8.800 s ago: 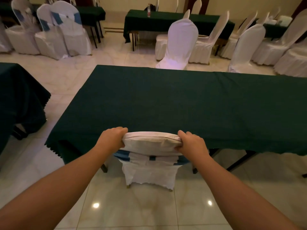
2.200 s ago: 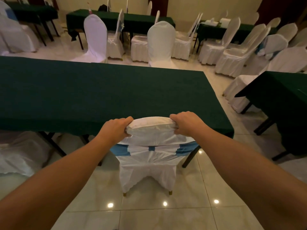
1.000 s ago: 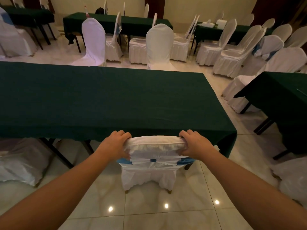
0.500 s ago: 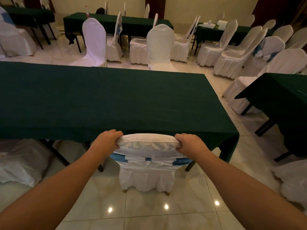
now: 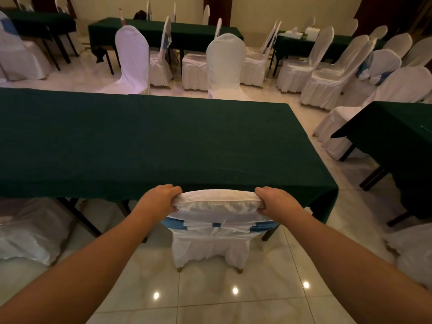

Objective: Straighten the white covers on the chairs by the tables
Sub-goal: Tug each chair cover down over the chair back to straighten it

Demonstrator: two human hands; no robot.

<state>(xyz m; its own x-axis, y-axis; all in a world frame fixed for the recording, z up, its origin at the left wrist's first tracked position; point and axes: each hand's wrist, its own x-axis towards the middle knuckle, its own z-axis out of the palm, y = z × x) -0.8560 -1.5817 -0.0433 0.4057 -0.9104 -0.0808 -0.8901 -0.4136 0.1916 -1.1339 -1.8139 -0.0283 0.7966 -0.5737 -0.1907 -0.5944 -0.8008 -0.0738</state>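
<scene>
A chair in a white cover (image 5: 211,244) with a blue sash (image 5: 216,224) across its back stands right in front of me, tucked against the near edge of a long table with a dark green cloth (image 5: 145,141). My left hand (image 5: 160,201) grips the top left corner of the cover. On the top right corner my right hand (image 5: 275,200) is closed. The chair's seat is hidden under the table.
Another covered chair (image 5: 28,232) stands at the same table on my left, and one (image 5: 413,251) at the lower right. A second green table (image 5: 397,136) is on the right. Several white-covered chairs and more green tables fill the back. The floor is glossy tile.
Since 8.8 s ago I have gone from a chair at the table's left end to this one at its right end. In the last second the chair back shifted slightly; both hands keep their grip.
</scene>
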